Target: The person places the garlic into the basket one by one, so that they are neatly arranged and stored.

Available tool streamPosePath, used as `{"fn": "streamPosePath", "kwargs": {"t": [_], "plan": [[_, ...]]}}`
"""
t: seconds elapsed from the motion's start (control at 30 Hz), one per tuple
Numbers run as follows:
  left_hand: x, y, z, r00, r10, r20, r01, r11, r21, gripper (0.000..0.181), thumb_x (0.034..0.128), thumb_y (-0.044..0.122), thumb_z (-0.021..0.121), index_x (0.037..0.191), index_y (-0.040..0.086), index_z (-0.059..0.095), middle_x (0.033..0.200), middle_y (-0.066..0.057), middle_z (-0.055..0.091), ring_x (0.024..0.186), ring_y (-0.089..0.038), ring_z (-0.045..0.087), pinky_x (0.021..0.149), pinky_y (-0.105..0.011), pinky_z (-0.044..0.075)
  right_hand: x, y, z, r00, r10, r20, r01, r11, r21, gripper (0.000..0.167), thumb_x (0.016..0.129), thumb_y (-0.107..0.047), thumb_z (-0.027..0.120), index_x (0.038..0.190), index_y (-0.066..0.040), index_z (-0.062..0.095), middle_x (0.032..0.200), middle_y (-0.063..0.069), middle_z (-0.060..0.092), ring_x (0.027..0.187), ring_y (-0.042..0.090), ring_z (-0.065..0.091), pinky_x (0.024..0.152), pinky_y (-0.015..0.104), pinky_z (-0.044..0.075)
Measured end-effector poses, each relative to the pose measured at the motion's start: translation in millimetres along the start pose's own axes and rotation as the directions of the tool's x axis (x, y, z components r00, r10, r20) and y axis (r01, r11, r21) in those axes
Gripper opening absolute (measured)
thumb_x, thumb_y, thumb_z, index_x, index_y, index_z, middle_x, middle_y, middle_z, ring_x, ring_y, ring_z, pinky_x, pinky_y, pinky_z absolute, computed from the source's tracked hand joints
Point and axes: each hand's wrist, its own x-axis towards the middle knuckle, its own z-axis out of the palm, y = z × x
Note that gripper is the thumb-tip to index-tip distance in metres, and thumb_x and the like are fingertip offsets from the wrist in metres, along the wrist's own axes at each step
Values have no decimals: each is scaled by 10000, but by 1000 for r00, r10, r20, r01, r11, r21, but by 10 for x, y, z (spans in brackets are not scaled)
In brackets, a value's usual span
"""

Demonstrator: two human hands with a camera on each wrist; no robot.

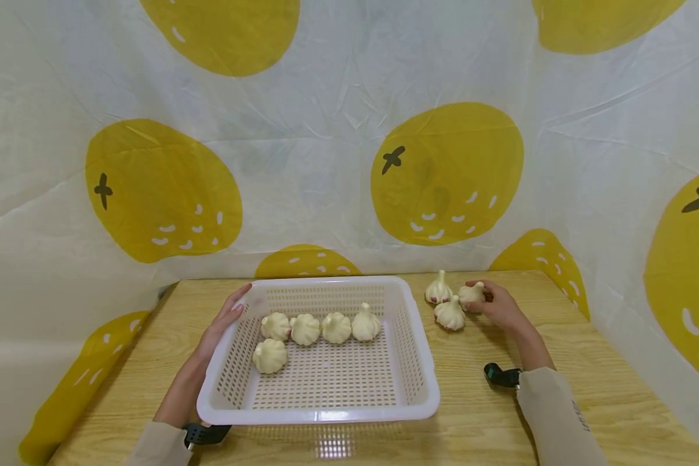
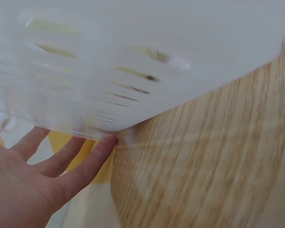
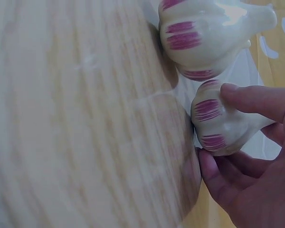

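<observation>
A white slotted plastic basket (image 1: 320,414) stands on the wooden table with several garlic bulbs (image 1: 305,330) in it: a row along the back and one nearer me at the left. My left hand (image 1: 218,330) rests along the basket's left side, its fingers spread and fairly straight against the wall in the left wrist view. Right of the basket, my right hand (image 1: 499,305) pinches a garlic bulb (image 3: 223,121) between thumb and fingers, down at the tabletop. Two more bulbs, one upright (image 1: 439,289) and one leaning (image 1: 450,315), lie just left of it.
The wooden tabletop (image 1: 472,421) extends around the basket. Behind and at the sides hangs a pale cloth (image 1: 309,188) printed with large yellow fruit. Both wrists wear dark straps, the right one with a small black device (image 1: 501,375).
</observation>
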Motion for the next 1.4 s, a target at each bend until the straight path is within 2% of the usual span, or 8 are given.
{"fn": "streamPosePath", "kwargs": {"t": [0.3,0.57,0.73,0.9,1.03,1.23,1.3,1.4], "plan": [[-6,-11,-15,1000,14,15,-13,1000,-16,536,1146,263,211,1663,270,68,1568,60,314,1403,-72,424,1074,-252,432,2,3,1,999,54,-9,-54,998,20,564,997,-127,691,1473,72,463,1413,374,515,1246,500,547,820,234,473],[2,-5,-15,1000,13,23,-12,1000,-26,544,1147,266,211,1666,264,51,1580,68,303,1417,-72,410,1081,-249,426,-46,-98,-54,994,112,-10,-112,994,11,584,1007,-164,679,1503,36,444,1493,380,426,1309,523,486,911,376,490],[7,-7,-15,1000,8,20,-7,999,-31,542,1147,269,216,1665,273,58,1573,79,314,1412,-69,415,1079,-251,426,-52,-170,-91,995,96,-18,-95,995,17,587,999,-158,682,1498,44,446,1470,390,432,1284,530,507,841,324,539],[8,-13,-11,1000,13,23,-12,1000,-27,538,1146,262,217,1662,270,63,1563,75,319,1405,-72,418,1076,-252,427,-45,-203,-108,996,83,-18,-83,996,33,592,1004,-171,681,1500,46,440,1462,396,419,1258,532,530,834,377,584],[3,-13,-18,999,16,29,-15,999,-29,542,1147,261,217,1664,263,55,1566,77,319,1410,-71,411,1078,-247,426,-40,-207,-117,997,77,-20,-76,996,47,596,996,-157,690,1494,55,440,1461,395,404,1181,454,598,824,351,598],[1,-9,-23,999,19,40,-17,999,-31,552,1147,262,214,1668,257,32,1573,74,306,1415,-74,405,1074,-246,431,-53,-280,-146,999,36,-26,-34,994,100,564,994,-92,674,1477,87,445,1409,377,438,966,135,638,797,299,605],[4,-9,-21,999,21,39,-19,999,-33,553,1147,258,215,1669,255,34,1570,75,311,1414,-77,407,1074,-249,432,-60,-307,-160,999,19,-31,-16,996,92,548,991,-80,674,1465,92,458,1409,375,445,948,118,632,785,282,600],[7,-8,-15,999,17,31,-16,999,-40,546,1147,261,227,1665,271,56,1565,81,316,1412,-69,412,1077,-244,430,-65,-339,-179,999,4,-31,-2,998,64,541,996,-86,669,1467,84,462,1426,371,458,988,193,647,771,248,584]]}}
